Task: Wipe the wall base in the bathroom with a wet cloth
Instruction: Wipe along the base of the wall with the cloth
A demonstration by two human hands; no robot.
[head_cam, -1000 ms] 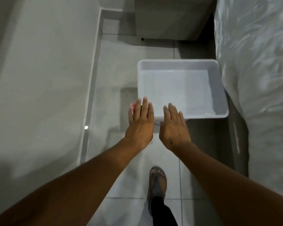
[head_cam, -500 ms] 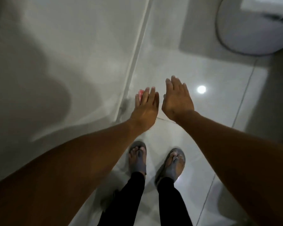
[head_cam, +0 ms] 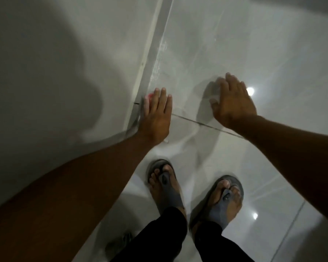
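Note:
A pink cloth (head_cam: pixel 149 96) peeks out from under the fingers of my left hand (head_cam: pixel 156 114). That hand lies flat over the cloth and presses it against the grey wall base (head_cam: pixel 155 52), a strip running where the white wall meets the floor. Most of the cloth is hidden by the hand. My right hand (head_cam: pixel 233 103) hovers apart to the right over the glossy floor, fingers spread, holding nothing.
The white wall (head_cam: pixel 55 72) fills the left side. The glossy white floor tiles (head_cam: pixel 244 44) show wet streaks by the base and a dark grout line (head_cam: pixel 193 121). My two feet in grey sandals (head_cam: pixel 165 184) stand just behind the hands.
The view swung away from the white basin and the toilet down to the floor. My left hand with the cloth reached the wall base; my right hand moved off to the right.

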